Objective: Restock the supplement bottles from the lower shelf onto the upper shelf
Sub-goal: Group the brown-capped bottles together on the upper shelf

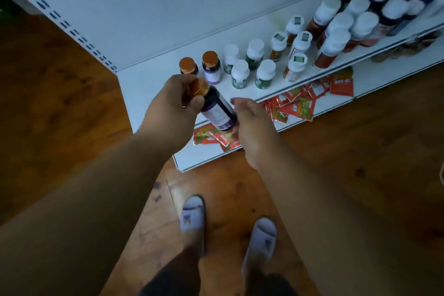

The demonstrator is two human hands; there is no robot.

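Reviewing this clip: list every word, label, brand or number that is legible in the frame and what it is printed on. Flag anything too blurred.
No text can be read for certain.
Held purple bottle, left hand at its cap, right hand at its base: white label, print too small.
Green-label bottles: markings blurred.
Red-label bottles: lettering blurred.
Cap stickers: unreadable.
Red sachets on the lower shelf: white characters, too blurred.
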